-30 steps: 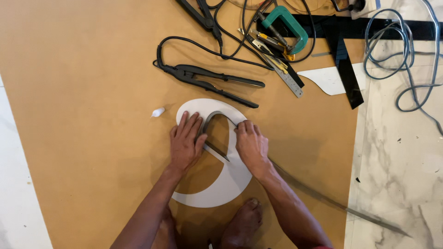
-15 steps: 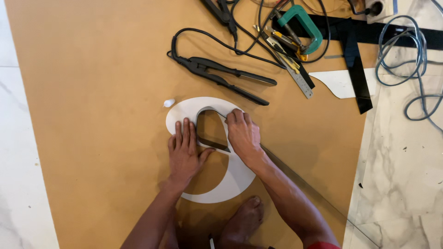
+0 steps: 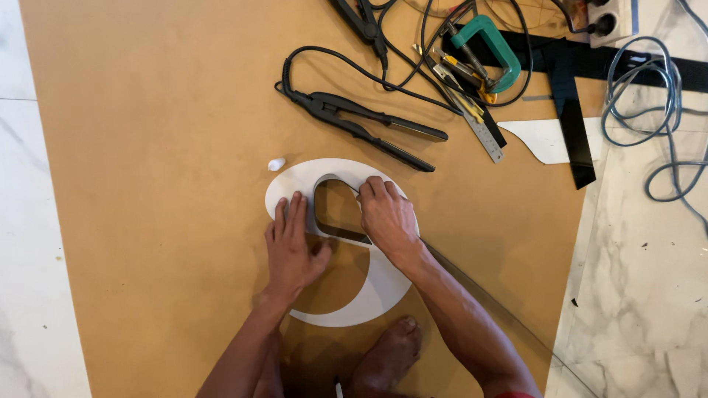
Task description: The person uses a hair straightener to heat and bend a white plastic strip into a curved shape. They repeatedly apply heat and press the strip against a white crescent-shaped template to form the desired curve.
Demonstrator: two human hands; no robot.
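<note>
Under our left hand (image 3: 291,247) and right hand (image 3: 387,217) lies a white cut-out shape (image 3: 369,291), smooth and matt, like plastic sheet. It rests on a brown board (image 3: 147,147) with a dull, even, paper-like face. Beyond our fingers we see black tongs (image 3: 365,121) of matt plastic with a rubbery cord, a steel ruler (image 3: 479,125) with a brushed sheen, and a green painted clamp (image 3: 494,48). Right of our right hand the marble floor (image 3: 649,295) shines, polished and veined.
</note>
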